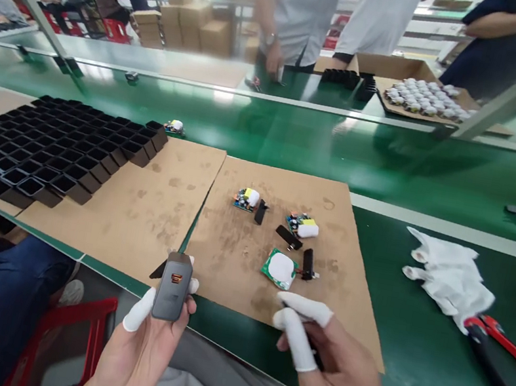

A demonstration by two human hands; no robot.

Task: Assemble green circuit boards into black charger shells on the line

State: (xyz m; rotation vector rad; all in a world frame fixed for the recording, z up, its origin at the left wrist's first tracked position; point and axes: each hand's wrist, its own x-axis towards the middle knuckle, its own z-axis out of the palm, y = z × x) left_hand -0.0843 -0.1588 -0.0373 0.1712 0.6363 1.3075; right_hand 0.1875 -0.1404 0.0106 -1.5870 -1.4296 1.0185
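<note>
My left hand [147, 340], with white finger cots on some fingers, is closed around a dark grey charger housing [172, 291]. An orange port shows in the housing's upward face, and a thin black piece sticks out at its left side. Over the front edge of the cardboard, my right hand [327, 365] is closed in a pinch on a slim dark object, mostly hidden by the fingers. Beyond it lie a green circuit board with a white top [280, 269] and a black plug piece [308, 265]. Farther back are two more circuit boards [301, 224] [247, 199] with black pieces beside them.
Rows of open black housings [61, 148] fill the left cardboard. At right, a white glove [453, 274] lies by red-and-black handled pliers [500, 349]. Across the green conveyor [274, 129] people stand near a carton of white-topped parts [424, 99]. A person sits to my left.
</note>
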